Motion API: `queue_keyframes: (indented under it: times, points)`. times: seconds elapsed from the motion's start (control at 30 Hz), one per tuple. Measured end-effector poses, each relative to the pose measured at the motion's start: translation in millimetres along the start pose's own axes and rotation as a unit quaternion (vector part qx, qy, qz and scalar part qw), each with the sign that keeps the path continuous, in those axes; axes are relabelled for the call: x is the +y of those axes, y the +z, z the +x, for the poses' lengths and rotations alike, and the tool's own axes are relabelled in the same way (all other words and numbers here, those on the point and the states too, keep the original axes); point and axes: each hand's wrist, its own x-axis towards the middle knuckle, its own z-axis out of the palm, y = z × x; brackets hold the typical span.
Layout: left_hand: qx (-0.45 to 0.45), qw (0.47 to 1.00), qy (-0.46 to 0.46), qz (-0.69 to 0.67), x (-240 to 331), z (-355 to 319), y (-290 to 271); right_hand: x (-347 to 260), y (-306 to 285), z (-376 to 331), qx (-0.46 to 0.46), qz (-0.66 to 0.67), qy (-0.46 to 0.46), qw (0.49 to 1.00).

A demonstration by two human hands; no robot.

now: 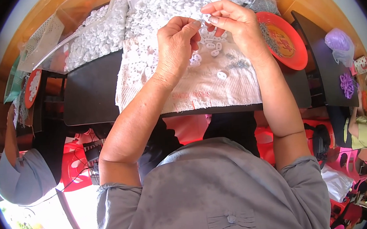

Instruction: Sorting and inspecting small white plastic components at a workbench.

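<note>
Over a pale towel (229, 93) on the dark table, both my hands are raised close together, fingertips almost meeting. My left hand (176, 45) is closed, thumb pressed to the curled index finger; what it holds, if anything, is hidden. Thumb and index finger of my right hand (237, 24) pinch what looks like a small white plastic piece (206, 18). Several loose oval white pieces with holes (215, 52) lie on the towel below, and a small heap of grey metal bits (241, 62) sits near my right wrist.
Beyond my hands, a large pile of white pieces (169, 2) fills the far side, with a clear tub (94, 39) of more at left. A red plate (298, 47) with thin metal parts stands at right. Other people sit at both sides, one in a blue-grey shirt (25, 178).
</note>
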Motion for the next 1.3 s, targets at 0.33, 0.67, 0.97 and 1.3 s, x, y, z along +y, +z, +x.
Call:
queue_keyframes:
  times: [0.33, 0.67, 0.97, 1.3]
  points:
    - [-0.01, 1.0, 0.02, 0.006, 0.4, -2.5, 2.6, -1.3, 5.9, -2.7, -0.002, 0.013, 0.003, 1.0]
    - [-0.022, 0.999, 0.047, -0.008, 2.3, -4.1, 3.2, -3.7, -1.3, -1.2, -0.012, 0.132, 0.072, 0.989]
    - [-0.03, 0.998, 0.059, -0.005, 3.4, -5.7, 3.0, -7.3, 1.8, -3.6, 0.004, 0.09, 0.074, 0.993]
    - [-0.014, 0.999, 0.033, 0.034, 9.3, -7.9, 3.0, -11.0, 8.3, -7.1, 0.004, -0.042, 0.025, 0.999]
